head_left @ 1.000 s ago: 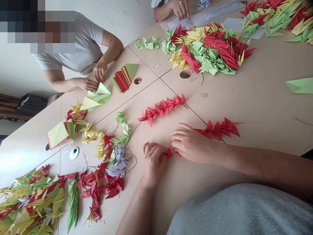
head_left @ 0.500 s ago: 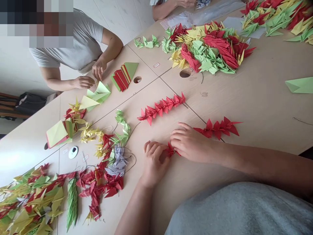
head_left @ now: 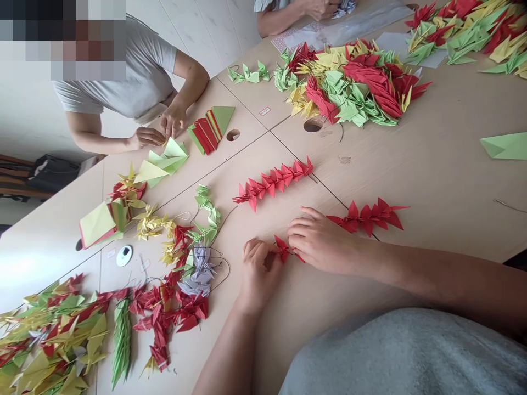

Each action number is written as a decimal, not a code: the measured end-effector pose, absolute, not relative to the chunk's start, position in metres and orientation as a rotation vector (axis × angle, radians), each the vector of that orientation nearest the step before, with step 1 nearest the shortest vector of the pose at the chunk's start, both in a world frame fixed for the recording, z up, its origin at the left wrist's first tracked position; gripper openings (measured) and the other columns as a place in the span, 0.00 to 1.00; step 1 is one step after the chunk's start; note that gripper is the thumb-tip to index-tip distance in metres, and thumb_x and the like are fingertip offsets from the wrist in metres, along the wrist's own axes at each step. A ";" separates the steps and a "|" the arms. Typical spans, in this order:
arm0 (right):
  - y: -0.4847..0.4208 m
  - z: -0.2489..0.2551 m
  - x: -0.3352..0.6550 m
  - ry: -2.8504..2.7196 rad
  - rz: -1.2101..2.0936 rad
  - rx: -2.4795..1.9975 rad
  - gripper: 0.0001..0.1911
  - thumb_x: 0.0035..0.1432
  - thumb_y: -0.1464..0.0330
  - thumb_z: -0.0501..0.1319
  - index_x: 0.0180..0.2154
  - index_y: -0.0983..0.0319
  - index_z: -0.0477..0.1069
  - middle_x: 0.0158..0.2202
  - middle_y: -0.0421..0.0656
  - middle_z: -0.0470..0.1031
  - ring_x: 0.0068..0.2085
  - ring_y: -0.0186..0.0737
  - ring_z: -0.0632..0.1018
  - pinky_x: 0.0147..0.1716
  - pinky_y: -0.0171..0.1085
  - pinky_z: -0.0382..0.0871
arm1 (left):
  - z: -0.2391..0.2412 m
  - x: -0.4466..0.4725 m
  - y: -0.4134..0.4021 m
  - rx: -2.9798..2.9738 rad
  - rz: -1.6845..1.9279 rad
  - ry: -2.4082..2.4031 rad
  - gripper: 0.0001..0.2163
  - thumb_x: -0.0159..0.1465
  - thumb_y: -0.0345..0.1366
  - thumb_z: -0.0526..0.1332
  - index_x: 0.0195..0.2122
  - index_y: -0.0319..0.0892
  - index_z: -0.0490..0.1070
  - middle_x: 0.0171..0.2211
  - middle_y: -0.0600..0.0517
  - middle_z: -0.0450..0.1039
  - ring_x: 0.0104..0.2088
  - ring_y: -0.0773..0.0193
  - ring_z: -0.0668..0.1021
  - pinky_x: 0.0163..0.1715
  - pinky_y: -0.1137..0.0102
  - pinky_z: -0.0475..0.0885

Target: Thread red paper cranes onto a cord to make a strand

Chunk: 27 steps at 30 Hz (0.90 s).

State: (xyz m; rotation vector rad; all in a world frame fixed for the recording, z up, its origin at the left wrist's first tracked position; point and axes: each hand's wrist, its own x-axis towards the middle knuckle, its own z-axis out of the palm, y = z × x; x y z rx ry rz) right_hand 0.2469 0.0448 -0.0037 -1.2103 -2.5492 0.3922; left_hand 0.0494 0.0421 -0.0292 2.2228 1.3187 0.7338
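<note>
On the near side of the red garland, pinching a small red paper piece in the left hand, with the right hand curled just beside it, too turned away to tell its grip. Seemingly adjusting that piece; probably calling next for a steady pinch and gentle fingertip control.

I'm in what looks like a shared craft workroom: a co-worker is at my broad bench, spread with heaps of folded coloured paper, beside a pale panelled wall.
</note>
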 end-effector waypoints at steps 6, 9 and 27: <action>0.044 -0.004 0.246 -2.561 0.382 -1.212 0.11 0.56 0.79 0.54 0.29 0.63 0.72 0.29 0.43 0.75 0.39 0.42 0.74 0.58 0.51 0.52 | -0.027 0.051 0.042 2.247 0.709 1.270 0.07 0.56 0.24 0.58 0.29 0.44 0.69 0.26 0.54 0.71 0.35 0.62 0.71 0.40 0.65 0.68; 0.044 -0.005 0.246 -2.556 0.385 -1.204 0.10 0.55 0.79 0.55 0.28 0.63 0.72 0.29 0.43 0.75 0.40 0.42 0.74 0.58 0.51 0.52 | -0.025 0.051 0.042 2.270 0.693 1.240 0.07 0.57 0.25 0.58 0.30 0.44 0.70 0.27 0.54 0.71 0.35 0.62 0.72 0.42 0.63 0.68; 0.043 -0.005 0.247 -2.514 0.462 -1.144 0.12 0.57 0.80 0.54 0.29 0.63 0.73 0.31 0.43 0.76 0.41 0.42 0.74 0.59 0.51 0.52 | -0.033 0.055 0.042 2.417 0.802 1.056 0.04 0.62 0.30 0.62 0.35 0.44 0.76 0.30 0.52 0.75 0.37 0.63 0.72 0.43 0.64 0.70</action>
